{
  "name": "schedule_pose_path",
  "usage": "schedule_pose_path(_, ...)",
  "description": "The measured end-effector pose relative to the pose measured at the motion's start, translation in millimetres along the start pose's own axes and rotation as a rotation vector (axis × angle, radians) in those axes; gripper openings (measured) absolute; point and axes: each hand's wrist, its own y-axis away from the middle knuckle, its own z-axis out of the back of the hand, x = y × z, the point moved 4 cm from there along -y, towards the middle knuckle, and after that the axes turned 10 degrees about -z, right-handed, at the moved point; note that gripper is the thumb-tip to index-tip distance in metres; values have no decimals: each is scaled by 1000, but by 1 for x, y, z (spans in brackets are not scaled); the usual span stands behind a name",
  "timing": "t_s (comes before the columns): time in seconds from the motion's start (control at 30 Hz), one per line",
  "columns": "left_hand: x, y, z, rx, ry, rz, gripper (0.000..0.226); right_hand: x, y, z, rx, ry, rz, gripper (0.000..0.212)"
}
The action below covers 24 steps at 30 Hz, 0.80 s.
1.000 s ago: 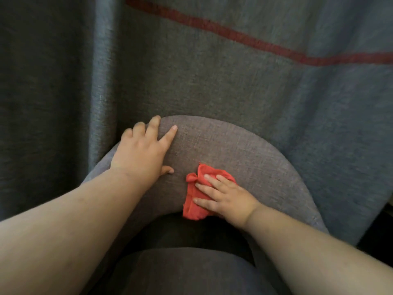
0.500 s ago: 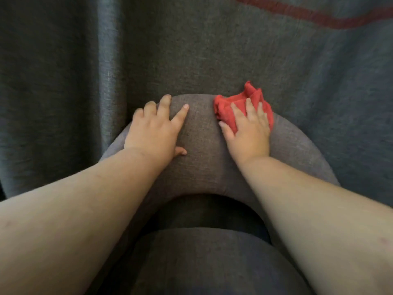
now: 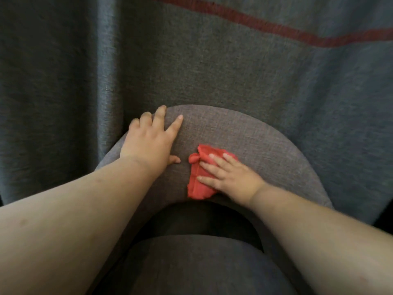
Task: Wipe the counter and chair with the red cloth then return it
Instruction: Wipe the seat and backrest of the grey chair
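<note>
A grey fabric chair (image 3: 244, 135) fills the lower middle, its curved backrest top arching from left to right above the seat cushion (image 3: 202, 267). The red cloth (image 3: 197, 182) lies crumpled on the backrest's inner face. My right hand (image 3: 229, 177) presses flat on it, fingers spread and pointing left. My left hand (image 3: 151, 141) rests palm down on the backrest's upper left edge, fingers apart, holding nothing. The counter is out of sight.
A dark grey curtain (image 3: 63, 81) with a red stripe (image 3: 276, 28) hangs directly behind the chair. A dark gap (image 3: 202, 218) separates backrest and seat.
Half a second ago my right hand and the cloth were up at the backrest's top edge; they have slid back down to its inner face. My left hand stayed in place.
</note>
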Motion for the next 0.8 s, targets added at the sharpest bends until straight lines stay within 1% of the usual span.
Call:
schedule_pose_path(0.03,-1,0,0,2,1,3,112,-22,-2,9,-26,27,-30,49)
schedule_pose_path(0.07,-1,0,0,1,1,4,112,-45,-6,17,-50,32,-100,53)
schedule_pose_path(0.13,0,0,0,-7,5,2,112,-84,-15,29,-27,15,-273,64)
schedule_pose_path(0.2,1,0,0,-14,10,-1,112,-97,-22,34,-19,-36,-446,70)
schedule_pose_path(0.27,1,0,-1,-14,14,-4,112,-91,-29,36,-85,-161,-680,69)
schedule_pose_path(0.33,1,0,-2,-10,10,-2,112,-69,-49,40,-183,-352,-922,67)
schedule_pose_path(0.37,0,0,-2,-10,7,-4,113,-53,-64,43,-207,-447,-998,66)
schedule_pose_path(0.4,1,-1,-2,-11,10,-3,113,-36,-82,47,-218,-536,-1026,65)
schedule_pose_path(0.47,2,0,-1,-23,32,13,108,-4,-117,57,-265,-706,-988,63)
schedule_pose_path(0.53,2,1,0,-44,25,39,97,14,-135,63,-309,-816,-947,62)
schedule_pose_path(0.57,2,1,0,-47,21,46,98,16,-135,63,-316,-831,-918,62)
schedule_pose_path(0.6,2,0,1,-39,22,45,104,14,-131,62,-309,-817,-875,64)
schedule_pose_path(0.63,2,0,1,-30,24,37,111,10,-123,59,-283,-773,-820,66)
schedule_pose_path(0.7,2,0,2,-26,15,29,121,1,-99,46,-204,-590,-708,72)
schedule_pose_path(0.8,2,2,1,-29,-2,33,127,-15,-48,17,-105,-293,-611,77)
